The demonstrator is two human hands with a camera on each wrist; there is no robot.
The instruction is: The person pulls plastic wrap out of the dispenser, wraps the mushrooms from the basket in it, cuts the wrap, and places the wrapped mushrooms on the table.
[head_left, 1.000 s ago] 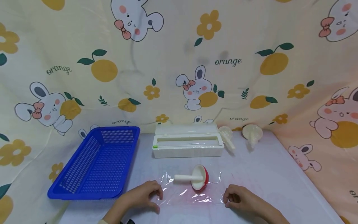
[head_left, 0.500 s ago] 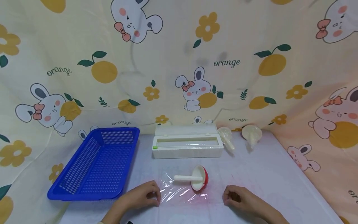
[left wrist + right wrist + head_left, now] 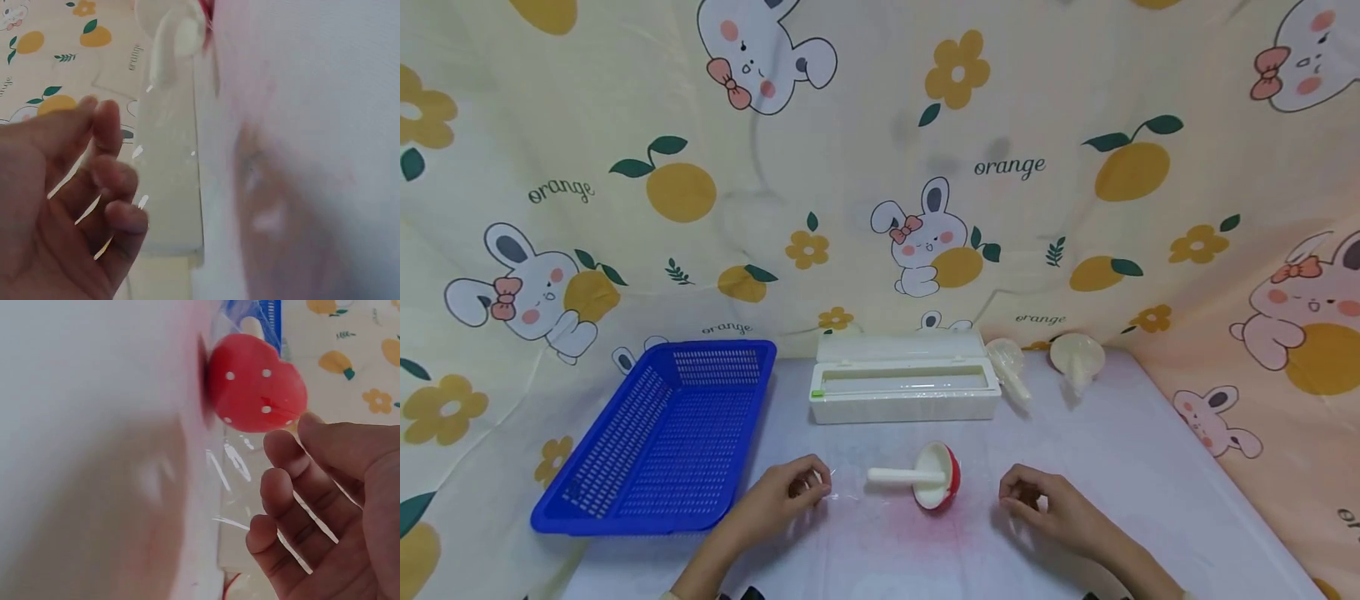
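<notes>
A toy mushroom (image 3: 932, 476), with a red cap and white stem, lies on its side on the table. In the right wrist view its cap (image 3: 256, 381) shows white dots. Thin clear plastic film (image 3: 237, 461) is around it, marked mainly by shiny glints. My left hand (image 3: 788, 490) pinches one side of the film between thumb and index finger, left of the stem. To the right of the cap, my right hand (image 3: 1051, 505) pinches the other side, its remaining fingers loosely bent. Both hands are raised a little, with shadows on the table below.
Behind the mushroom stands a white film box (image 3: 902, 409) with its lid up. A blue plastic basket (image 3: 625, 525) sits at the left. Two pale film-wrapped mushroom shapes, one beside the box (image 3: 1007, 360) and another farther right (image 3: 1077, 357), lie against the patterned cloth backdrop.
My left finger and thumb closed on the film's edge. Both hands then rose and moved away from me, lifting the film's near edge off the table. The mushroom stayed in place.
</notes>
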